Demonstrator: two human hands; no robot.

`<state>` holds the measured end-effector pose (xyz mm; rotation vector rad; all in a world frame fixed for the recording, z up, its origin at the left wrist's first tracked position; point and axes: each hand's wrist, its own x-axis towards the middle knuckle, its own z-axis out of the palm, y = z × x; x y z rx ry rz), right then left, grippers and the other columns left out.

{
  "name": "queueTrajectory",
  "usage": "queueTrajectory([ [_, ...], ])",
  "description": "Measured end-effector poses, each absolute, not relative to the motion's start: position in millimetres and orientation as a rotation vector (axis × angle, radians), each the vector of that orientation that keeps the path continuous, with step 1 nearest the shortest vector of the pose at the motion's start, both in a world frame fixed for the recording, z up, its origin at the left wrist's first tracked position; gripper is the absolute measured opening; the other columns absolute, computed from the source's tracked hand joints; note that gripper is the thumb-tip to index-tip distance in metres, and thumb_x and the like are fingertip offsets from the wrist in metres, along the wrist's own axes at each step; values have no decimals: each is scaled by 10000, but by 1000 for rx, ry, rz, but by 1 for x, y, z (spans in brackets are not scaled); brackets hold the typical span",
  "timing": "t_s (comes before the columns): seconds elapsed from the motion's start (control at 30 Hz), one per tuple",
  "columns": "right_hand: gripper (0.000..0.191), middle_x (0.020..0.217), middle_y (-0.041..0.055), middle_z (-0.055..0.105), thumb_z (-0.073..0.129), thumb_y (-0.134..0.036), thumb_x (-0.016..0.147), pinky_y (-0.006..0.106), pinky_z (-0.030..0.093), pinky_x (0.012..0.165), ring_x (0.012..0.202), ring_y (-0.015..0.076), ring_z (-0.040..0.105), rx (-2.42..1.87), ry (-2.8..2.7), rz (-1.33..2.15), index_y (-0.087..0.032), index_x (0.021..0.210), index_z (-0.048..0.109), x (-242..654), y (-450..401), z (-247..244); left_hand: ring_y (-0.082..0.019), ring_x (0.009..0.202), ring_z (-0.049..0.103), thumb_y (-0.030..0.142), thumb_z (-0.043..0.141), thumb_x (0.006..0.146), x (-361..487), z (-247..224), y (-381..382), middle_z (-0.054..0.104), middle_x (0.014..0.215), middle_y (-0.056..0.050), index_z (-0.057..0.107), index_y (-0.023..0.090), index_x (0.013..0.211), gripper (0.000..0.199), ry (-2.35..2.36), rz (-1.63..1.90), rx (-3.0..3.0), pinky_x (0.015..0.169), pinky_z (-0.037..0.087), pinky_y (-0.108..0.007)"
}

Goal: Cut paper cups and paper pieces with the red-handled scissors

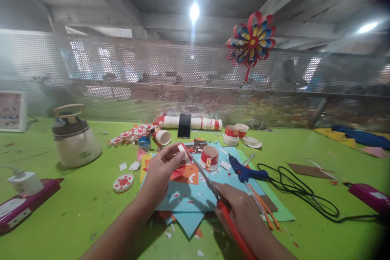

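Observation:
My left hand (164, 168) pinches a small red and white paper piece (184, 151) between thumb and fingers. Red-handled scissors (224, 207) are gripped in my right hand (239, 207), their blades pointing up and left to the paper piece. Just right of the blades stands a cut red and white paper cup (209, 157). Under both hands lie light blue paper sheets (183, 199) strewn with small scraps. An orange paper (191, 174) lies on them beside my left hand.
A blue glue gun (246, 172) with a black cord lies at right. A phone (184, 126) stands behind. Left are a large bottle (74, 142), a round decorated disc (123, 183) and a power strip (30, 205). More cups (231, 134) sit at the back.

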<state>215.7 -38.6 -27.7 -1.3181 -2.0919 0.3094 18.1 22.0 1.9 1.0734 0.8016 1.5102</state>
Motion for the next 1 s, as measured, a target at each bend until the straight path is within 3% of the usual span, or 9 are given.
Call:
queueTrajectory([
  [0.6,458,946,120,711,453,-108,749,399,495,757,862,273,656,-1361,-2073,328,-117,1170,633,217,-41,-31,-225,889,689,295,771,691,20,0,21,734,992,-95,664,169,1012,361,831,1488,1152,790,559,-343],
  [0.83,379,872,97,701,446,-100,777,377,484,709,789,254,641,-1367,-2076,318,-145,1096,645,217,-42,-33,-227,917,683,272,766,698,20,-1,21,726,1027,-103,658,166,1017,354,794,1477,1149,823,542,-345],
  [1.0,356,873,95,689,455,-66,761,381,477,756,813,250,628,-1412,-2065,362,-171,1032,661,217,-42,-30,-204,853,691,289,756,710,20,5,19,743,934,-85,646,169,1026,354,798,1484,1105,802,531,-320],
])
